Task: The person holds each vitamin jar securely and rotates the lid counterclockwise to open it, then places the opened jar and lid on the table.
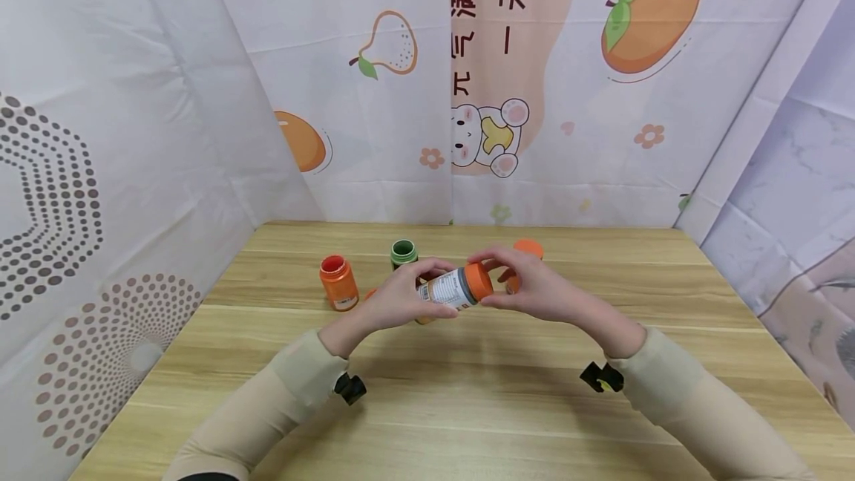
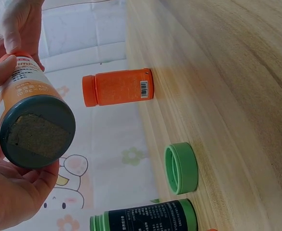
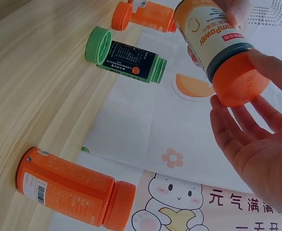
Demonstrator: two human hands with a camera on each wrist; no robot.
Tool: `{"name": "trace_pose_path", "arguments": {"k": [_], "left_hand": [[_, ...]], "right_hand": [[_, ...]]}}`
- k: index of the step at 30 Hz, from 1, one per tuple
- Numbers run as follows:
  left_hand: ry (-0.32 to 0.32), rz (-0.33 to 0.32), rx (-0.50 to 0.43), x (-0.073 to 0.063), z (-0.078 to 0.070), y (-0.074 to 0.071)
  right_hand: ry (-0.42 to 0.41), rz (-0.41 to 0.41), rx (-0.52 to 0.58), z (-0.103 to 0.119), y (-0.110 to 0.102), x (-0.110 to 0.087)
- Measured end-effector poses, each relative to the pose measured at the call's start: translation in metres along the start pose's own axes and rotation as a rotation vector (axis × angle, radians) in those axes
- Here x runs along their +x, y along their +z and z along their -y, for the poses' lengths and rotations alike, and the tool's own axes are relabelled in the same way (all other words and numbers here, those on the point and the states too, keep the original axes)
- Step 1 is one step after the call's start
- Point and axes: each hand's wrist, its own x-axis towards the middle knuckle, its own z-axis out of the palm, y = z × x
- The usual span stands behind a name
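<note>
Over the table, my left hand grips the body of a supplement bottle with a white and orange label. It is tilted, its orange screw cap towards the right and its dark base facing the left wrist camera. Thumb and fingertips of my right hand pinch the cap around its side. In the right wrist view the cap sits on the bottle, against a dark grey collar. Part of the label is hidden behind the left fingers.
An uncapped orange bottle and an uncapped green bottle stand further back. A green cap and a loose orange cap lie near them. Behind my right hand stands a capped orange bottle. A printed cloth hangs behind the table.
</note>
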Motion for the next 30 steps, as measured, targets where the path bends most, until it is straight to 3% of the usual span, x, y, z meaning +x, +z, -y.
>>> {"name": "trace_pose_path", "arguments": {"k": [6,20,30], "left_hand": [[0.009,0.003,-0.001,0.0008,0.0013,0.0001],[0.002,0.007,-0.002,0.0010,0.0013,0.0003],[0.007,0.008,-0.003,0.0008,0.0016,0.0002]], "right_hand": [[-0.002,-0.007,-0.016,0.0003,-0.0002,-0.0004],[0.180,0.018,0.015,0.0019,0.0000,0.0025],[0.164,0.027,0.006,0.0023,0.0015,0.0028]]}}
